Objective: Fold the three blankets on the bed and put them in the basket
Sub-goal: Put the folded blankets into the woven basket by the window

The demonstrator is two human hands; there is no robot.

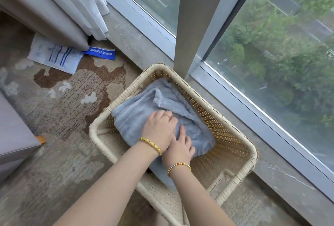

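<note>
The right hand [179, 147] and left hand [159, 129] are pressed flat, fingers uncurled, on the folded pale-blue fleece blanket [137, 115], which is seemingly being settled into the rectangular woven wicker basket [235, 131] beneath them; release is judged next.

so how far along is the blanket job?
Done: one folded blue blanket is already down in the basket. In hand: the left hand and right hand both press on it. Left: only this one blanket shows in the basket, so two more should remain; the bed is out of view.
</note>
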